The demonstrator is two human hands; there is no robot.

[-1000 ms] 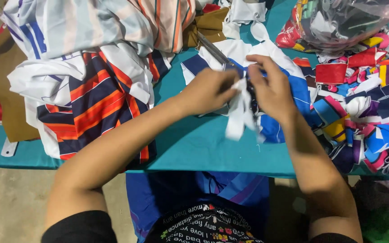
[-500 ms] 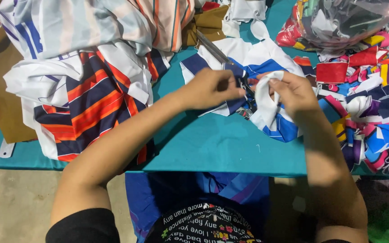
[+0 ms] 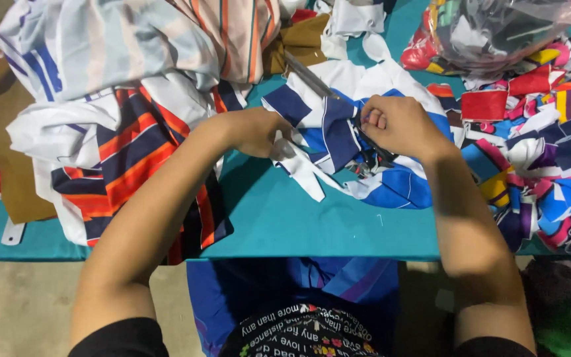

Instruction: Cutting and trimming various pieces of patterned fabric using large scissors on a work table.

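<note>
While our left hand (image 3: 259,132) pins a white edge of the blue-and-white fabric piece (image 3: 365,125) against the teal table (image 3: 285,218), our right hand (image 3: 394,122) is curled into a loose fist over the same piece, fingers closed on a fold of it; whether it also grips the dark thing beneath we cannot tell. We judge that we are midway through working this one piece, which lies near the table's middle, between the striped garment pile (image 3: 120,119) and the bright scrap heap (image 3: 543,152). A next move would call for holding the cloth taut between both hands.
</note>
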